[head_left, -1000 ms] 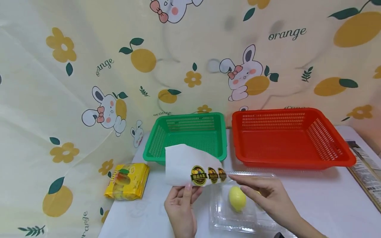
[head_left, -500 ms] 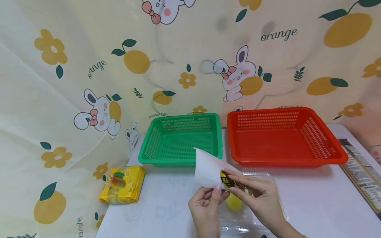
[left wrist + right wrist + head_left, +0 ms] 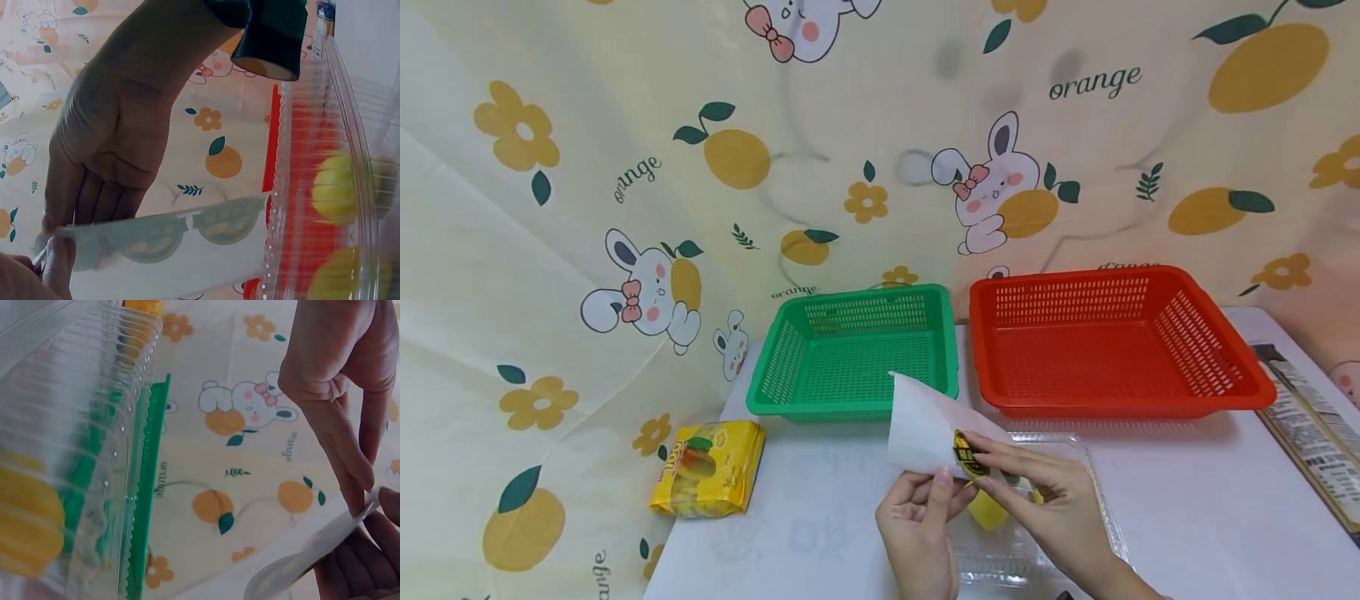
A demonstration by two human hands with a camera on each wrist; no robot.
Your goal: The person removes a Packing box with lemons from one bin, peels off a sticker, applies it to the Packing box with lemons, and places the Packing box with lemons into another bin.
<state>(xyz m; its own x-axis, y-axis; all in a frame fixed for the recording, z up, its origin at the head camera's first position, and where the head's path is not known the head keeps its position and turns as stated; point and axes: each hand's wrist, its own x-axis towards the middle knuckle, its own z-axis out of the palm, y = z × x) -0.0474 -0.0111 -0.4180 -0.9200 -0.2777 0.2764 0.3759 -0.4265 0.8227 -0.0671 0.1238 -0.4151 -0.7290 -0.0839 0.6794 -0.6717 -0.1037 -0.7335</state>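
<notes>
On the head feed, I see the white sticker sheet [image 3: 917, 433] raised just above the left far corner of the clear box [image 3: 1003, 571] on the table [image 3: 820, 492]. At the box's left edge, the left hand [image 3: 921, 521] pinches the sheet's lower edge between thumb and fingers; the right hand [image 3: 1056, 500], over the box, pinches the sheet's right part beside a round black-and-yellow sticker [image 3: 970, 454]. I can't tell whether that sticker has lifted. Yellow fruit [image 3: 988, 511] sits inside the box. Behind the box stands the red basket [image 3: 1120, 408], behind it and to its left the green basket [image 3: 857, 412], and well to its left lies a yellow package [image 3: 709, 468]. My left wrist feed shows the sheet stretching toward the box's rim, sticker shapes showing faintly through. On my right wrist feed, fingers of both hands meet at the sheet, apart from the box.
</notes>
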